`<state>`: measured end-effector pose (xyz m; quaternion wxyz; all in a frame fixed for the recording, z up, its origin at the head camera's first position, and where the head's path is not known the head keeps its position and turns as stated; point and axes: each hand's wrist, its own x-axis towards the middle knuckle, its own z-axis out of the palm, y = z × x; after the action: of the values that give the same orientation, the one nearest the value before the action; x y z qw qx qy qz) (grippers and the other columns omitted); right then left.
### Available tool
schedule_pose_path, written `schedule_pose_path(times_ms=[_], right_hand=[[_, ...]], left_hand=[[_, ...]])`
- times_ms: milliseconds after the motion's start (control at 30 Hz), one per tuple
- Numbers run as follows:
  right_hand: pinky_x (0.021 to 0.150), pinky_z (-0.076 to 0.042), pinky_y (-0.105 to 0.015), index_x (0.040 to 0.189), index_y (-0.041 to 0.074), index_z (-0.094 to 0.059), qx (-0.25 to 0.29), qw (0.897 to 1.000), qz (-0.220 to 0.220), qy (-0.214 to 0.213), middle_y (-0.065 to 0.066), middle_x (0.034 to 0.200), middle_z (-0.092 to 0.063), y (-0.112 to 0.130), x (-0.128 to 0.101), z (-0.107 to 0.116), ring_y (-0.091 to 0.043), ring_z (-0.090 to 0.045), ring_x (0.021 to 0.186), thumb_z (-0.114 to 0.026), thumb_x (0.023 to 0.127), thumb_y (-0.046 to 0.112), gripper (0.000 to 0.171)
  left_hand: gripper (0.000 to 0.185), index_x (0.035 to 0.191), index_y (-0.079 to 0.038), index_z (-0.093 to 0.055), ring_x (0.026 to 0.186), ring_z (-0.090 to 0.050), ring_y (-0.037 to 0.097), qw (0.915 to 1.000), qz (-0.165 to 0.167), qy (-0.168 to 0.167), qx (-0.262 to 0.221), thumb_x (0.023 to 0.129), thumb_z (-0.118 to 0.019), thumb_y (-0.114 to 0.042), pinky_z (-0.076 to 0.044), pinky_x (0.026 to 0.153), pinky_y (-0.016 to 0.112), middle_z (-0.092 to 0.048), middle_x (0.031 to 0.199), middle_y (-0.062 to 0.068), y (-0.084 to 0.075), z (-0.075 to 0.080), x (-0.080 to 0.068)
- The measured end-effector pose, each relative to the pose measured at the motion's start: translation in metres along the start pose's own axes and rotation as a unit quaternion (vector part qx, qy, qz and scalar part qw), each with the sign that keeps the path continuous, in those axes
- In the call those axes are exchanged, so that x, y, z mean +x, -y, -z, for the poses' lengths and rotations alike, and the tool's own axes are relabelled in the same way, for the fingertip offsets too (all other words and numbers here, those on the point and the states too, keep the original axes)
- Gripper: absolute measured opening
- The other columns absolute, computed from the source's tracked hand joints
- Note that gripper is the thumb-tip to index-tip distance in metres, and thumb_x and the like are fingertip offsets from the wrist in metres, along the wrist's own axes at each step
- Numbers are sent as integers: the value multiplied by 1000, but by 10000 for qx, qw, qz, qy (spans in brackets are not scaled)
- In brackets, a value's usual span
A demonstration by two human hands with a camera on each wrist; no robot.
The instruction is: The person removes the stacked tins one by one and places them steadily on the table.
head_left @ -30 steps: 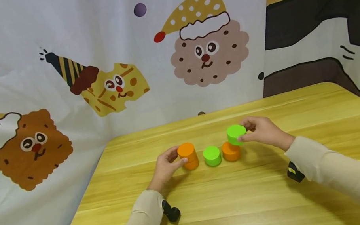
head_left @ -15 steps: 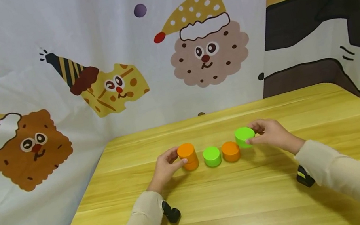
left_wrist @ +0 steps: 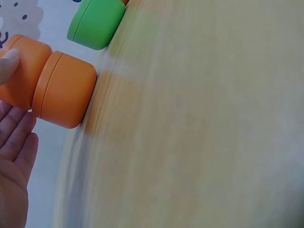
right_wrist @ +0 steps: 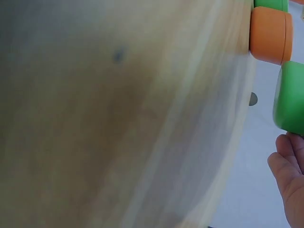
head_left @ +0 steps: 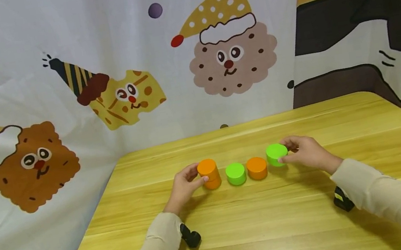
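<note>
— Seen behind the pale yellow wooden table (head_left: 281,218)?
— Draped white cloth backdrop (head_left: 51,57) printed with cartoon biscuits in party hats; to the right, an orange, black and white panel (head_left: 364,2).

— On the tabletop?
— Four short round plastic pieces set in a row. From the left: a stack of two orange cylinders (head_left: 209,173), a single green cylinder (head_left: 236,173), a single orange cylinder (head_left: 257,168), and a second green cylinder (head_left: 276,154) at the right end, just beside the orange one.

— Left hand (head_left: 184,186)?
— Curled round the orange stack, thumb against its front, fingers behind. From the left wrist camera: fingertip (left_wrist: 9,59) pressed on the upper piece of the stack (left_wrist: 52,88), palm open below it.

— Right hand (head_left: 306,152)?
— Pinching the right-end green cylinder, thumb in front and fingers at the back, the piece resting on or just above the table; cannot tell which. From the right wrist camera: fingers (right_wrist: 289,166) just beside the green piece (right_wrist: 289,97).

— Anything else?
— Cream sleeves on both arms; small black camera units under each wrist (head_left: 191,235).
</note>
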<state>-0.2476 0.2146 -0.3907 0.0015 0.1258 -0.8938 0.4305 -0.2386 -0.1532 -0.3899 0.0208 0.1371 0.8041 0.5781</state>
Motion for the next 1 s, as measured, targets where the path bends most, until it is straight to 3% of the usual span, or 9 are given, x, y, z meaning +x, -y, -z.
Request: schedule_pose_path(times_ms=[233, 500, 1000], right_hand=[[78, -47, -34, 116, -1, -57, -62, 9999, -34, 126, -12, 102, -62, -3, 1, -2, -22, -54, 90, -75, 77, 31, 54], [73, -48, -30, 121, -5, -53, -139, 9991, -187, 361, -16, 106, -60, -3, 0, -4, -23, -54, 91, -75, 77, 29, 60], [75, -49, -31, 122, -8, -51, -91, 9979, -332, 552, -18, 108, -59, -4, 2, -7, -24, -55, 93, -75, 77, 27, 61]], left_hand=[[49, 126, 5, -52, 117, -53, 34, 10000, -14, -50, -9, 82, -70, -5, -37, 104, 48, -59, 121, 22, 3, 0, -1], [48, 125, -3, -57, 114, -55, 28, 9997, 8, -226, -80, 80, -72, -9, -39, 104, 42, -62, 118, 15, 31, 0, 8], [48, 124, -3, -57, 115, -55, 27, 9997, -49, -213, 62, 80, -73, -11, -41, 103, 40, -62, 119, 14, 30, 1, 12]])
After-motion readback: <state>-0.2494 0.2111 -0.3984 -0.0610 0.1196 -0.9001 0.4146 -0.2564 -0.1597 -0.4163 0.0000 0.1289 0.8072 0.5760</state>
